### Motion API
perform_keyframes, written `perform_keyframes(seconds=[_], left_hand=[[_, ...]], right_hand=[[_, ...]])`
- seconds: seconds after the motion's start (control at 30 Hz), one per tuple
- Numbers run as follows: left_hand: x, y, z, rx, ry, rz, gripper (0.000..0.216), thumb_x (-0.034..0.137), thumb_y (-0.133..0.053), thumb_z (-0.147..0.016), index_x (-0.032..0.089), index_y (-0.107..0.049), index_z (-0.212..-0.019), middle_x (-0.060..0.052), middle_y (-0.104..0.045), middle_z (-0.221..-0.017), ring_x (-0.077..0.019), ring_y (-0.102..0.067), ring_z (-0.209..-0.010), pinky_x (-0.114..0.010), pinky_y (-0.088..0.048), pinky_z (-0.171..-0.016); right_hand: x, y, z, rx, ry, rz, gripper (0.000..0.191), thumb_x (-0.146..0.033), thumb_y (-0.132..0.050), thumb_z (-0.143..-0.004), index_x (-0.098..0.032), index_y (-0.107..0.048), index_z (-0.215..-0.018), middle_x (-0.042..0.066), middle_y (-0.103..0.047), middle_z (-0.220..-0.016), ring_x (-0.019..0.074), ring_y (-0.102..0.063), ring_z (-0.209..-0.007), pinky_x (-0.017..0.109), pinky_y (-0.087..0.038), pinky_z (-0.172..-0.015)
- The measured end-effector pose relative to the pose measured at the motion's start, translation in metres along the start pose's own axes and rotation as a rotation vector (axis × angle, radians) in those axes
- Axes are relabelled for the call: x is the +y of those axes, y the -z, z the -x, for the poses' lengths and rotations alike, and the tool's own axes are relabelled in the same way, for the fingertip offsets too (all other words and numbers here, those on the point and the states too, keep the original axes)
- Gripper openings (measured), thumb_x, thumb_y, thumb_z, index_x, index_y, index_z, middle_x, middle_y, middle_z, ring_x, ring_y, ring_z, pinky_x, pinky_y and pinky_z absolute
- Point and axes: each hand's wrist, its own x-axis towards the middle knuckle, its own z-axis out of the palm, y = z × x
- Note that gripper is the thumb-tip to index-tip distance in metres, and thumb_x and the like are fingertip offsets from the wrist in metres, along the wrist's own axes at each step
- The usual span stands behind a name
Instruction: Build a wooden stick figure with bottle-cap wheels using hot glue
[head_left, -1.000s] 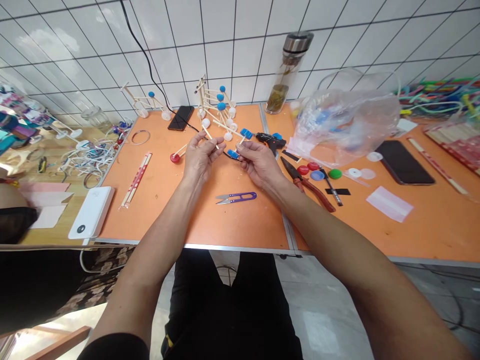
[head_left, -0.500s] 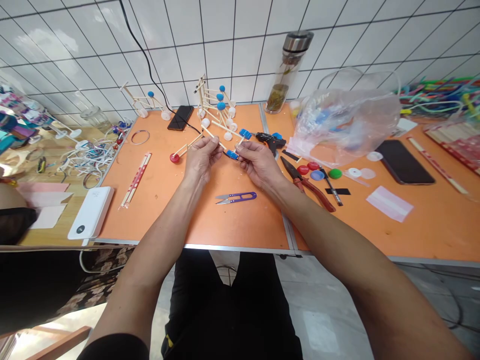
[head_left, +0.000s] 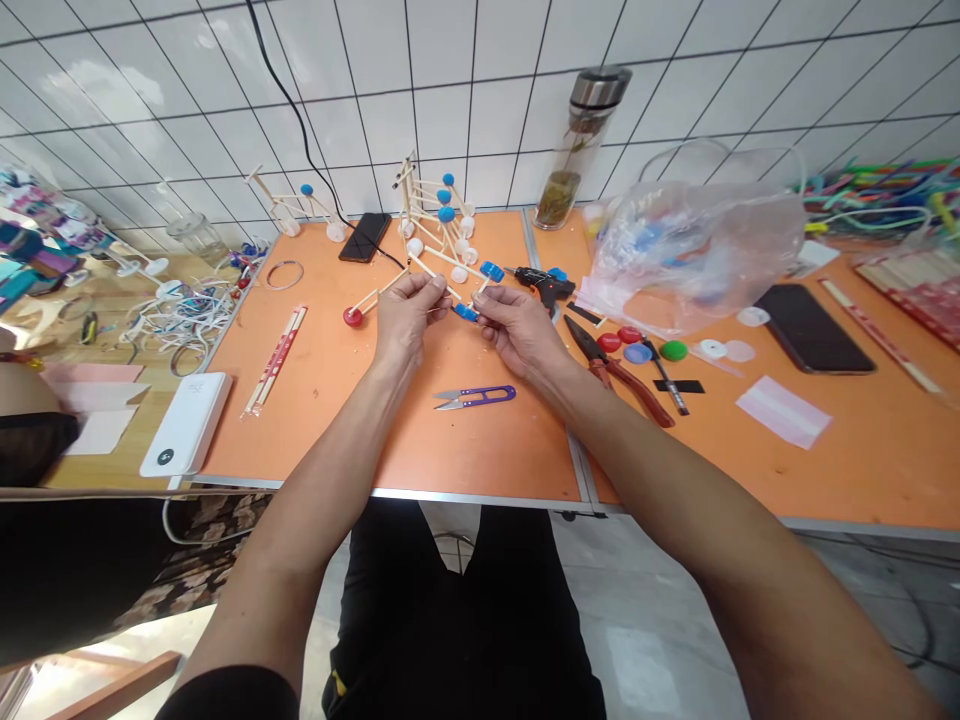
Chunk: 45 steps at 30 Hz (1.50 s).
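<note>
Orange tabletop [head_left: 315, 400] cluttered. Clear plastic bag [head_left: 697, 250] toward far edge, right of hands. Left hand [head_left: 405, 318] above tabletop middle, fingertips pinching wooden stick [head_left: 431, 277]. Right hand [head_left: 519, 328] just beside it, pinching blue cap [head_left: 466, 312] at stick's near end. Red-handled pliers [head_left: 622, 375] beside right wrist. Purple snips [head_left: 476, 397] lie between hands and front edge.

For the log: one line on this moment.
left hand: pinching wooden stick | right hand: pinching blue cap | purple snips: on table
</note>
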Motion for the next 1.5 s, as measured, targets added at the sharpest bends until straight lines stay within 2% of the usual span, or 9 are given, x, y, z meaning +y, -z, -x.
perform_keyframes(seconds=[0.17,0.37,0.6,0.93,1.0,1.17,1.33,1.5], left_hand=[[-0.003,0.001,0.0,-0.028,-0.024,-0.045,0.027,0.019,-0.097,-0.104,0.02,-0.082,-0.081,0.0,-0.08,-0.079,-0.0086,-0.074,-0.069,-0.02,-0.062,-0.073],[-0.003,-0.002,0.003,-0.018,-0.032,-0.048,0.029,0.02,-0.099,-0.102,0.02,-0.082,-0.079,0.0,-0.081,-0.08,-0.0101,-0.075,-0.071,-0.021,-0.061,-0.074],[0.003,-0.007,0.009,0.042,-0.015,-0.114,0.031,0.024,-0.103,-0.1,0.02,-0.081,-0.078,-0.001,-0.083,-0.083,-0.0107,-0.076,-0.073,-0.022,-0.058,-0.075],[0.0,-0.005,0.006,0.016,-0.015,-0.129,0.035,0.032,-0.109,-0.093,0.022,-0.079,-0.079,-0.002,-0.084,-0.084,-0.013,-0.077,-0.076,-0.024,-0.06,-0.076],[-0.001,-0.006,0.005,0.011,-0.021,-0.126,0.034,0.031,-0.109,-0.093,0.022,-0.08,-0.079,-0.002,-0.084,-0.084,-0.0132,-0.077,-0.077,-0.024,-0.059,-0.076],[-0.001,-0.008,0.005,0.032,-0.025,-0.132,0.031,0.024,-0.105,-0.096,0.022,-0.08,-0.077,-0.001,-0.083,-0.08,-0.0126,-0.076,-0.075,-0.024,-0.055,-0.075],[0.001,-0.01,0.008,0.041,-0.017,-0.131,0.032,0.02,-0.103,-0.098,0.022,-0.081,-0.075,-0.001,-0.083,-0.081,-0.0127,-0.076,-0.075,-0.025,-0.054,-0.075],[0.002,-0.011,0.009,0.054,-0.013,-0.141,0.033,0.021,-0.105,-0.097,0.023,-0.08,-0.075,-0.001,-0.083,-0.081,-0.0134,-0.076,-0.076,-0.026,-0.054,-0.076]], right_hand=[[-0.001,0.0,0.001,-0.006,0.001,0.008,0.048,-0.036,-0.12,-0.061,-0.022,-0.081,-0.085,-0.003,-0.071,-0.081,0.009,-0.057,-0.07,0.02,-0.042,-0.054],[0.0,0.0,0.001,-0.018,0.008,-0.036,0.058,-0.039,-0.124,-0.048,-0.019,-0.083,-0.084,-0.003,-0.072,-0.079,0.0074,-0.058,-0.069,0.017,-0.043,-0.053],[-0.003,-0.001,0.003,-0.008,-0.012,-0.001,0.046,-0.034,-0.119,-0.061,-0.022,-0.081,-0.085,-0.004,-0.07,-0.081,0.0079,-0.057,-0.069,0.019,-0.042,-0.053],[-0.002,0.0,0.003,-0.023,0.001,-0.031,0.053,-0.037,-0.123,-0.053,-0.02,-0.082,-0.083,-0.004,-0.07,-0.077,0.0066,-0.056,-0.067,0.017,-0.042,-0.053],[-0.002,0.0,0.003,-0.019,0.001,-0.032,0.053,-0.036,-0.122,-0.052,-0.02,-0.082,-0.083,-0.004,-0.07,-0.077,0.0065,-0.056,-0.067,0.017,-0.042,-0.053],[-0.003,-0.001,0.003,-0.017,-0.008,-0.008,0.047,-0.034,-0.12,-0.06,-0.021,-0.082,-0.084,-0.004,-0.071,-0.078,0.0077,-0.057,-0.068,0.018,-0.043,-0.053],[-0.002,-0.001,0.002,-0.024,0.0,-0.029,0.054,-0.037,-0.124,-0.053,-0.021,-0.082,-0.083,-0.004,-0.071,-0.076,0.0067,-0.056,-0.066,0.016,-0.043,-0.052],[-0.002,-0.001,0.003,-0.017,-0.005,-0.019,0.05,-0.036,-0.122,-0.057,-0.021,-0.082,-0.083,-0.005,-0.071,-0.076,0.0064,-0.057,-0.066,0.016,-0.044,-0.052]])
